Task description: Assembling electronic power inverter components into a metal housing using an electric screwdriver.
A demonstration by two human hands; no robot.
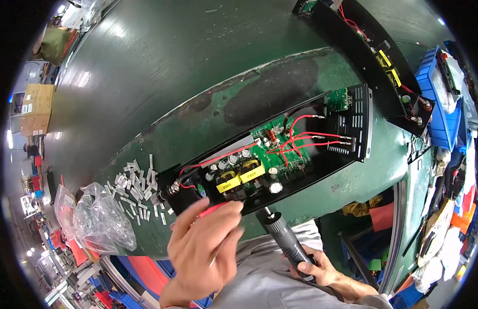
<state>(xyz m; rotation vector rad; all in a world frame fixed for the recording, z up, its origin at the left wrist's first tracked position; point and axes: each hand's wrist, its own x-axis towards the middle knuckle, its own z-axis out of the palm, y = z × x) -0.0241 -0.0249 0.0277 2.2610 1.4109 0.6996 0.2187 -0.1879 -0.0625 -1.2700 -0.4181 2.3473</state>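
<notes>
An open black metal case (321, 167) lies at a slant before me on the green bench. Inside are a green circuit board (301, 164), two yellow-wrapped transformers (240, 177) and red wires (303, 137). My left hand (205, 252) is at the case's near left edge, next to a red wire. Its fingers are curled together, and anything between them is too hidden to name. Below the near side of the case, my right hand (321, 268) is closed round a black electric screwdriver (286, 238), its tip angled up towards the case.
Small clear plastic pieces (136, 188) lie scattered left of the case, beside a crumpled clear bag (102, 219). A second open black case (362, 59) stands at the far right, next to blue bins (441, 110). A cardboard box (37, 109) is at the far left.
</notes>
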